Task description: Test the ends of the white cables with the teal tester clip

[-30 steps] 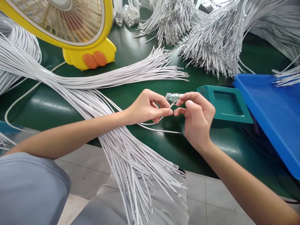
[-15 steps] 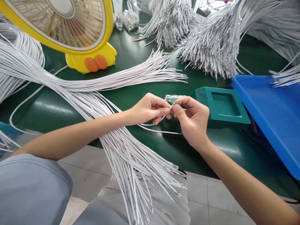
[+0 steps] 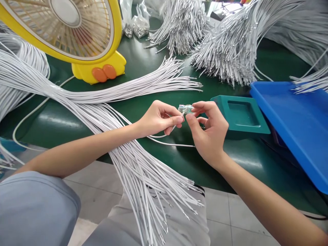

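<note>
My left hand (image 3: 166, 119) pinches a white cable (image 3: 175, 125) close to its end, between thumb and fingers. Just right of it is my right hand (image 3: 208, 131), thumb and forefinger parted by a small gap, with nothing visible between them. Behind the fingertips lies a small clear, shiny piece (image 3: 185, 108), partly covered; I cannot make out its kind. Under my left forearm runs a thick bundle of white cables (image 3: 143, 171), fanning down over my lap with metallic tips. A loose cable end (image 3: 179, 145) lies on the table below my hands.
A green block with a recess (image 3: 243, 114) sits right of my right hand, beside a blue tray (image 3: 294, 119). A yellow fan (image 3: 116, 65) stands at the back left. Cable bundles (image 3: 225, 51) and small bags of metal parts (image 3: 140, 25) lie along the back of the green table (image 3: 61, 119).
My right thumb and forefinger have parted and come off the cable end. My left hand still pinches the cable. The view has shifted slightly.
</note>
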`<action>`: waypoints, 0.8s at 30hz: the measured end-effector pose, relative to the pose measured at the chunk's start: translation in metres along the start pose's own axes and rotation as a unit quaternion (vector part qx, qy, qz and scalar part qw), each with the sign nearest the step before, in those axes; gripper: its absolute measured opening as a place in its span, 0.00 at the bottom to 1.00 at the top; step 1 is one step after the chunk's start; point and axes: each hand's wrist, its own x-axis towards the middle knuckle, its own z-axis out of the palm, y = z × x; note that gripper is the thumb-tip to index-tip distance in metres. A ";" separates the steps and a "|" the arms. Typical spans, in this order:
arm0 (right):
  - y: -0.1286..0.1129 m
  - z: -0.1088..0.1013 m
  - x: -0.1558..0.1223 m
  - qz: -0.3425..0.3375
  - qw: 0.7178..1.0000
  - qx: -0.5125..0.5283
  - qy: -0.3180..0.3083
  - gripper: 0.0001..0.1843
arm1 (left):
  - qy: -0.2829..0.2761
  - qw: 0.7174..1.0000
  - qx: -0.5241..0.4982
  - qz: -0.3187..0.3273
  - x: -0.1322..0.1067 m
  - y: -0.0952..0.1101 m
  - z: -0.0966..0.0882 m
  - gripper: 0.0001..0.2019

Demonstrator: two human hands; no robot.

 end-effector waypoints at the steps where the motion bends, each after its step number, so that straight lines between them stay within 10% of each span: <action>1: 0.001 0.000 0.000 -0.019 1.000 -0.012 0.004 0.09 | -0.005 1.000 0.003 0.001 0.000 0.000 0.000 0.18; 24: 0.002 -0.004 0.002 -0.089 0.994 -0.042 -0.038 0.10 | -0.044 0.999 0.010 -0.028 -0.002 0.001 -0.002 0.18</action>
